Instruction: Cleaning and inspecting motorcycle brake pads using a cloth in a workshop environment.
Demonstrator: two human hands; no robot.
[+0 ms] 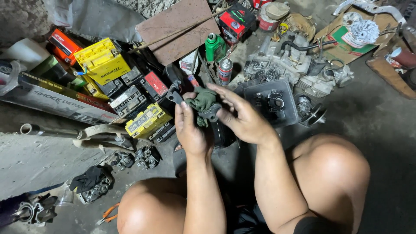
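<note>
floor (381, 121): bare concrete, I'm squatting on it with parts scattered all round. Anything small that drops here could roll under the junk and be a pain to find.
engine block (286, 65): greasy lump at about 1 o'clock from my hands, well apart. No trouble unless I knock into it.
batteries (130, 93): yellow and black pile at 10 o'clock, stacked loose. An elbow bump could probably tip one.
black tray (264, 104): at 2 o'clock, just beside my right hand, small bits inside. Easy to nudge and spill, I reckon.
right hand (242, 119): fingers curled round the lower end of the dark metal part (211, 113), closed on it.
left hand (190, 128): closed on the part and the green rag (201, 102), thumb up top.
metal part: held between both hands at chest level, rag bunched over it. Looks oily, so my grip could slip.
spray can (225, 71): standing at 12 o'clock, near; could topple easily.
</note>
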